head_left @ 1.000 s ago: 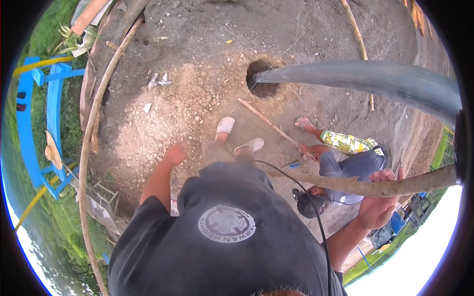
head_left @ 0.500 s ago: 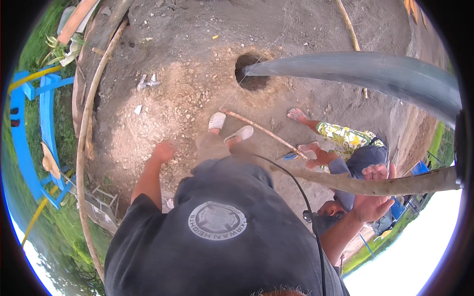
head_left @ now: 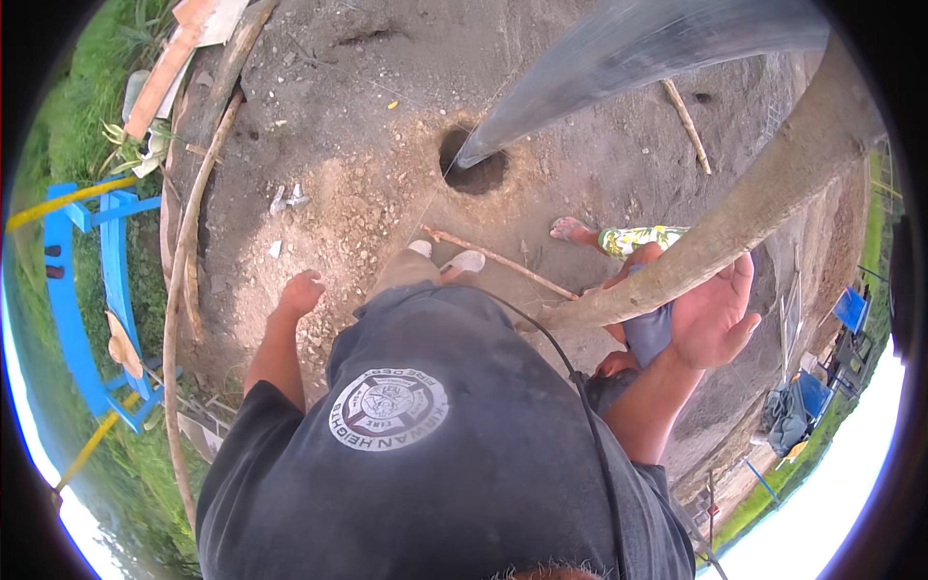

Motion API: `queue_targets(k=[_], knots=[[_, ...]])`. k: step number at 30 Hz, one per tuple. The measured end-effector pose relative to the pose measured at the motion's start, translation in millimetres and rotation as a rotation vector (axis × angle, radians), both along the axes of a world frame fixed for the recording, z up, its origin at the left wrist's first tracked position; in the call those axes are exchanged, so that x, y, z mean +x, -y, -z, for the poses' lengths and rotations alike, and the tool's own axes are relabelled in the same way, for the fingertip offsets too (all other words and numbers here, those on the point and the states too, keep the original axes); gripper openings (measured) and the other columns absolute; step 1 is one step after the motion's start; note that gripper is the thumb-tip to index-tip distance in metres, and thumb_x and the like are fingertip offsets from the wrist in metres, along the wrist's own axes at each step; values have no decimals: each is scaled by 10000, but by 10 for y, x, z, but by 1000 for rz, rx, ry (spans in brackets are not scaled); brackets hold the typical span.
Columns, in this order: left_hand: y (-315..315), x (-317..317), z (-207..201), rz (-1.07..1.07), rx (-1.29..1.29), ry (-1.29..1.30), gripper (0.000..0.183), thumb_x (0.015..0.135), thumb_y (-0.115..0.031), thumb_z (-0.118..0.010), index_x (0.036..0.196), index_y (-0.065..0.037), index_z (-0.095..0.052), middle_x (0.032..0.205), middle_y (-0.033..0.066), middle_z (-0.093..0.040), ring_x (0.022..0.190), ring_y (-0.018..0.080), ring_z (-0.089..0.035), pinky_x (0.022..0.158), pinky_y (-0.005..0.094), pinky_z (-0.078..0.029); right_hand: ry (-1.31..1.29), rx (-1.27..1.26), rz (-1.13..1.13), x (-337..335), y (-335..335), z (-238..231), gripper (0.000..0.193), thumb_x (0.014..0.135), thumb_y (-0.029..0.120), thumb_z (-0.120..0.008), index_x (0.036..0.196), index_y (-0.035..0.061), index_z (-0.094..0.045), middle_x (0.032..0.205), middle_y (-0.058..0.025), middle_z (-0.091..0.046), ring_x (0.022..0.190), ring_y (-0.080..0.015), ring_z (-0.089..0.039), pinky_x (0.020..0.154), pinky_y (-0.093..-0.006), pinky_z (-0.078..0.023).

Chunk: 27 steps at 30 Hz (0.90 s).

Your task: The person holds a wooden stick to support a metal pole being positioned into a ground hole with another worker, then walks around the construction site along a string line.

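Note:
My right hand [head_left: 713, 314] is raised with the palm showing and thumb out, beside a thick wooden pole [head_left: 720, 237]. Part of its fingers lies behind or against the pole; contact is hard to make out. My left hand [head_left: 303, 292] hangs low over the dirt at the left, fingers loosely bent and apart, holding nothing. A long grey bar or pipe [head_left: 599, 77] slants down from the upper right, its narrow end over a round dug hole [head_left: 490, 176]. A co-worker [head_left: 650, 333] in patterned shorts crouches at the right, partly covered by the pole and my arm.
A thin stick [head_left: 503, 259] lies by my shoes. Another stick [head_left: 688, 126] rests beyond the grey bar. Long branches [head_left: 184, 242] edge the dirt at the left, beside a blue frame [head_left: 72, 300]. A dark cable [head_left: 590, 416] runs down my shirt. Blue items [head_left: 814, 394] stand far right.
The wooden pole's far end has swung upward in view, and the grey bar has tilted up too. My right hand has shifted left and downward relative to the pole. The view has shifted slightly.

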<state>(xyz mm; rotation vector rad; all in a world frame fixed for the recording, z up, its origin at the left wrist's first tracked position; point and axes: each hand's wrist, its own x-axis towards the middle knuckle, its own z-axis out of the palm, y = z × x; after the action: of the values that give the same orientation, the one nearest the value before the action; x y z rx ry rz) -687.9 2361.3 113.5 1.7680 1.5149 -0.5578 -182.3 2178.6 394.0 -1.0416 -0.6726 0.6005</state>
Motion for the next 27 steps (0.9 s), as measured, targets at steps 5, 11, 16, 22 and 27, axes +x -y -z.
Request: queue_targets(k=[5,11,16,22,27], knots=[[237,140,-4,-26,-4,72,372,720,-227,-569,1035,-31,-593,953,200,-619,913,310,-593,818,351,-458,63,-15,-91,114,57,6,803,821,582,-432,1269,-74,-319,1089,-177,-471,994,-254,-472,886,-372,-352],[187,152,122,52,-110,45,374,705,-246,-581,1006,-25,-609,985,207,-608,944,324,-578,834,364,-449,-134,-26,87,164,-89,-2,788,828,576,-418,1270,-69,-318,1071,-180,-473,997,-273,-464,874,-386,-365],[-425,136,337,216,-121,-20,347,697,-276,-605,954,-45,-639,978,193,-615,948,331,-574,838,377,-447,-151,-170,-163,377,-404,109,712,869,525,-376,1280,-54,-318,1052,-174,-475,954,-267,-483,865,-383,-378],[-1785,481,773,198,-155,51,312,719,-257,-576,944,-47,-629,1003,187,-600,955,332,-561,841,375,-438,-218,-395,-46,254,-489,194,617,884,489,-381,1220,-27,-420,979,-137,-524,943,-244,-505,819,-359,-417],[-3100,874,783,438,-146,116,307,737,-241,-551,979,-60,-607,986,192,-591,941,341,-558,827,393,-434,-493,-713,322,-363,-241,193,558,880,469,-413,1188,6,-458,922,-96,-560,841,-216,-539,765,-349,-443]])
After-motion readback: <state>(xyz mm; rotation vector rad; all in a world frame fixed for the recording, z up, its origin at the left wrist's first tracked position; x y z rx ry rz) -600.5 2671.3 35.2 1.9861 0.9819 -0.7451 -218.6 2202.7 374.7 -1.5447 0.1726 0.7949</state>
